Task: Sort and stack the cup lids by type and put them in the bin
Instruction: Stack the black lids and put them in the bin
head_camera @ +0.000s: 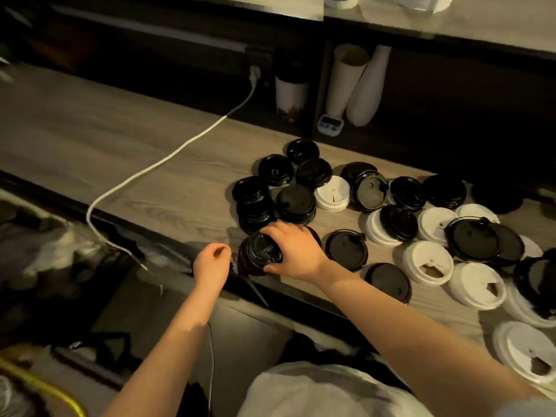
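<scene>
Frame centre: black lid stack (255, 257).
right hand (293, 251) grips it, fingers wrapped round; left hand (210, 261) beside, fingers loosely curled, empty.

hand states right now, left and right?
Left hand: fingers loosely curled, holding nothing.
Right hand: gripping the stack of black lids.

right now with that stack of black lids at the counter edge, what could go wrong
1. The stack of black plastic lids in the right hand grip sits at the front edge of the grey wooden counter; a nudge may tip it off.
2. The white power cable drops over that edge beside the left hand and could snag.
</scene>
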